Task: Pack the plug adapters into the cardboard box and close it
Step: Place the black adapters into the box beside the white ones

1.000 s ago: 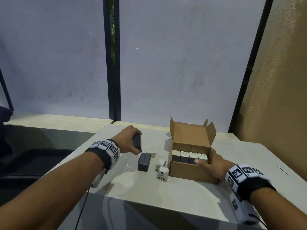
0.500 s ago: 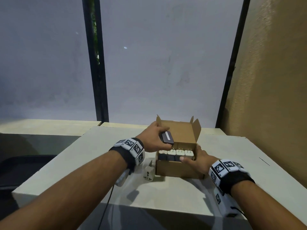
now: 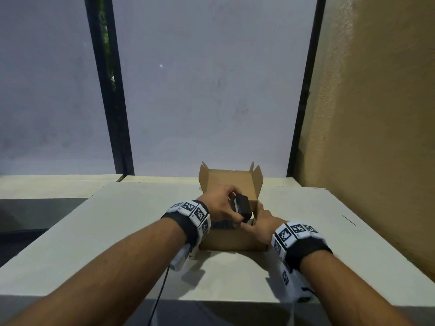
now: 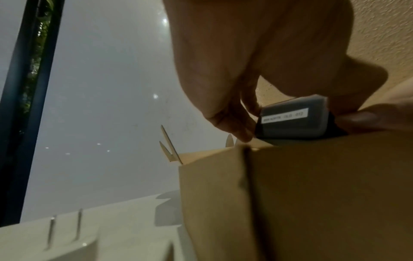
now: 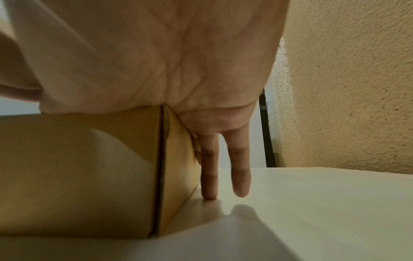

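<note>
Frosted panes in black frames rise behind our pale desk point(image 3: 131, 243), with a rough tan wall point(image 3: 376, 114) closing in on the right. Near the far middle of the desk stands the cardboard box point(image 3: 231, 240), its lid point(image 3: 229, 184) upright at the back and the small side flaps standing up. Our left hand point(image 3: 220, 209) is over the open top of the box, fingers point(image 4: 232, 121) and thumb curled round a dark plug adapter point(image 3: 243, 208), pinching it by its ends; from the left wrist view the adapter point(image 4: 295, 120) shows a grey face with a white label strip and sits just above the box's rim, at the near right corner. Our right hand point(image 3: 262, 222) rests against the right side of the box, palm laid over its upper corner, fingers point(image 5: 210, 169) straight and slightly spread, pointing down along the side wall with one tip touching the desk. At the bottom left of the left wrist view, two metal prongs point(image 4: 64, 227) stand up from a pale object on the desk beside the box.
</note>
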`<state>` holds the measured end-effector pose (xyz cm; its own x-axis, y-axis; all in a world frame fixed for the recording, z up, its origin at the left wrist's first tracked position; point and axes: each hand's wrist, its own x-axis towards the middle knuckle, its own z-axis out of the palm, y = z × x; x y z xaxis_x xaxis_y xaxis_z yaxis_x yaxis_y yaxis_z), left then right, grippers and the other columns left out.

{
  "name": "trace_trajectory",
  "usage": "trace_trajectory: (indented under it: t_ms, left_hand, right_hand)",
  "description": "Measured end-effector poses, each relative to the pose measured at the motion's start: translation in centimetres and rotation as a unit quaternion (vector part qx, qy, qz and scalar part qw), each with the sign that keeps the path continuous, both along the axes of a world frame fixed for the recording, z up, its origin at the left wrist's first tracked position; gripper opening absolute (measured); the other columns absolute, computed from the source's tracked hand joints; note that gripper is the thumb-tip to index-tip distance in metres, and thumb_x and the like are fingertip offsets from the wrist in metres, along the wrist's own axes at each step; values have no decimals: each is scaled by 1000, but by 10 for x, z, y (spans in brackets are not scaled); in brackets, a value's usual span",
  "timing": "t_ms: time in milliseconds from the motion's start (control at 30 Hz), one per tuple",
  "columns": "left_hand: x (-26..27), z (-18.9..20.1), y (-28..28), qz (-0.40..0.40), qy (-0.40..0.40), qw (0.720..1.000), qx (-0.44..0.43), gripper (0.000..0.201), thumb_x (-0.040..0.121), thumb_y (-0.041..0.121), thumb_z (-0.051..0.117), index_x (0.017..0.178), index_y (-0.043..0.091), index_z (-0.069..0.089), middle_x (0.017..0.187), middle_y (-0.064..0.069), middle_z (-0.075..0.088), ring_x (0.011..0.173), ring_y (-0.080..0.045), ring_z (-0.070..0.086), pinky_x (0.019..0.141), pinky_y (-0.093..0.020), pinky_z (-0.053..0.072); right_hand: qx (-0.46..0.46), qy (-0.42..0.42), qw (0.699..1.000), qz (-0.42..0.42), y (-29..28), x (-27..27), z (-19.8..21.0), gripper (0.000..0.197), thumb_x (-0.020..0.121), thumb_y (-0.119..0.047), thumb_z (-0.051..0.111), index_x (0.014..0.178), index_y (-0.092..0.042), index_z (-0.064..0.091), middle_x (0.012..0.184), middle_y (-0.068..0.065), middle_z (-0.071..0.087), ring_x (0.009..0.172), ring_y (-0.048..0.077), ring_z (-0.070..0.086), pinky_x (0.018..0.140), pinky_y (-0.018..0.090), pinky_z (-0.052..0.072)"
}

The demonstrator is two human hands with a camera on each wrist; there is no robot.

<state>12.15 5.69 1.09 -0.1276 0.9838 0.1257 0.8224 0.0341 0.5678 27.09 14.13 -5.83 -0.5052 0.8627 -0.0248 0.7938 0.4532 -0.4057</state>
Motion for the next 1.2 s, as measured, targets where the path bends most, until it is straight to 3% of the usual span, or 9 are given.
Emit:
trace_trajectory:
  t_ms: [100,233,333,567,967,1033,1100,1133,1200]
  left_hand:
    - [3,-6,9,16,-19,1000,2,73,55,21,89,117,26,51,108,7,60,100,-15,59,80,-24,51]
    - [6,-11,17,21,-13,999,-21,73,61,23,89,123,23,52,114,3,63,105,-17,59,92,-32,53]
    - [5,-11,20,9,-5,999,-46,71,63,24,89,125,22,53,118,2,64,110,-18,59,98,-37,51]
    - [0,-15,22,2,51,995,-91,69,64,21,88,125,19,57,125,0,65,117,-19,58,102,-38,48]
    - [3,-18,21,10,45,988,-147,59,75,23,80,124,18,48,117,-4,64,108,-22,60,97,-39,49]
    - [2,-18,20,10,42,988,-150,58,76,23,79,124,18,47,118,-5,64,108,-23,60,98,-39,49]
    - [2,-18,19,9,42,988,-149,58,76,23,79,125,18,47,119,-5,64,108,-23,60,98,-38,49]
    - [3,-18,19,10,44,988,-149,59,76,22,79,126,17,47,120,-5,63,108,-23,60,97,-36,48]
    - [5,-17,19,12,56,987,-148,59,78,22,78,127,16,46,119,-6,63,108,-24,59,92,-33,47]
  right_hand:
    - [-22,11,1000,2,1,0,1,146,39,-99,40,159,-22,15,152,10,48,130,34,56,108,51,47]
    - [-39,16,999,-9,-1,0,2,132,59,-92,57,160,-21,12,157,11,43,135,35,52,112,50,44]
    - [-38,9,999,-11,-1,1,2,123,69,-86,60,161,-20,11,157,12,42,135,34,51,112,49,44]
    - [-33,-2,999,-6,-1,1,1,122,71,-87,57,161,-19,11,161,12,37,139,34,48,113,49,43]
    - [-22,2,1000,6,-2,4,5,117,72,-87,55,158,-19,16,158,10,41,137,32,50,112,48,43]
    - [-22,1,1000,9,-3,4,6,122,67,-92,53,158,-19,16,157,10,42,136,32,51,111,47,44]
    - [-30,7,999,15,-3,4,5,136,52,-102,46,158,-22,17,156,9,44,135,32,53,111,48,46]
    - [-33,7,999,16,-3,4,5,135,53,-102,46,158,-22,16,157,9,43,135,32,53,110,48,46]
    - [-27,2,1000,9,-4,4,5,120,70,-91,53,159,-21,14,158,10,41,136,32,52,111,47,45]
